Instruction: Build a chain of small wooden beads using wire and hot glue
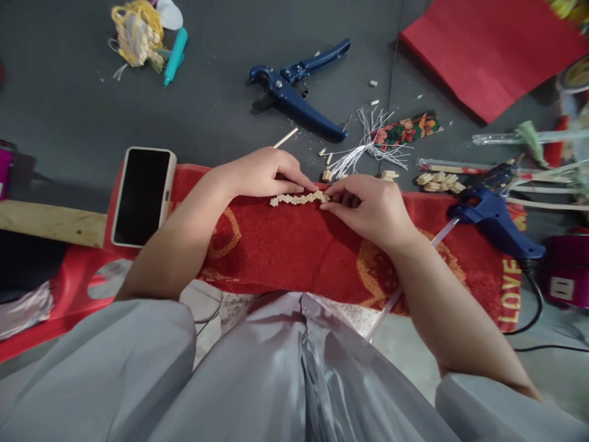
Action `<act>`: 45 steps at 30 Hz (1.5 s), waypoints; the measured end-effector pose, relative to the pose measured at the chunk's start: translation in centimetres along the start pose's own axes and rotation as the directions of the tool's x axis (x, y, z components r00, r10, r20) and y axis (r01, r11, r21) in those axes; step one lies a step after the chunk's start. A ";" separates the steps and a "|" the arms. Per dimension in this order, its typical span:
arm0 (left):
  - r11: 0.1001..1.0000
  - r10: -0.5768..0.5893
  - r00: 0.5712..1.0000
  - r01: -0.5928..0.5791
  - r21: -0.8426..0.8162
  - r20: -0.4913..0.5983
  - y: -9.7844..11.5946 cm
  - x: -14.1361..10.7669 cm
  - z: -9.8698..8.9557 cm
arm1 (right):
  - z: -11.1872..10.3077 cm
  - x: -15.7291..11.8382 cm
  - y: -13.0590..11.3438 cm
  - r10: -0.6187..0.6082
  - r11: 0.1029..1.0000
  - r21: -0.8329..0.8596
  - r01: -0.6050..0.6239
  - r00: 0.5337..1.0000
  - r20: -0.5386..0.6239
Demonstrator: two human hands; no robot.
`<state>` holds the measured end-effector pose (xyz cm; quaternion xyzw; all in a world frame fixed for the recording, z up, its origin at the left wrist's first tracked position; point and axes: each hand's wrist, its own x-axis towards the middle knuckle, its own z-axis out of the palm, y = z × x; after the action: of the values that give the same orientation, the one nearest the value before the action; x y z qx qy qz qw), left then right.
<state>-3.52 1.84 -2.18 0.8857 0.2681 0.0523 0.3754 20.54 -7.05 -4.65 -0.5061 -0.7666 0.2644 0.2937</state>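
Observation:
A thin, wavy strip of small pale pieces (294, 199) lies along the red towel (294, 252) in front of me. My right hand (372, 205) pinches its right end between thumb and fingers. From the left, my left hand (267, 174) reaches over the strip's upper edge, thumb and fingertips closed on it close to the right hand's fingertips. The exact contact under the left fingers is hidden. Just beyond the hands are a bundle of white threads (365, 147) and a few short pale stick pieces (389, 175).
A blue glue gun (492, 212) with its cord rests at the right. Blue cutters (299, 92) lie farther back. A phone (142, 196) sits at the towel's left end. Red sheets (492, 55), a teal pen (175, 56) and a pile of cut sticks (439, 182) are on the dark table.

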 end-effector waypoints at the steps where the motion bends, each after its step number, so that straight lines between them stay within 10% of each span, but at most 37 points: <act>1: 1.000 0.001 1.000 -0.001 -0.002 -0.002 0.0 0.0 0.0 | 0.0 0.0 0.0 0.002 1.000 0.001 -0.002 1.000 0.000; 45: 0.998 -0.019 1.000 0.019 -0.054 -0.001 0.2 0.0 -0.1 | -0.2 0.0 -0.4 0.007 1.000 -0.008 -0.007 1.000 0.004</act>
<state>-3.43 1.77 -1.96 0.8725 0.2753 0.0567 0.3996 20.45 -7.18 -4.29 -0.5094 -0.7664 0.2635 0.2892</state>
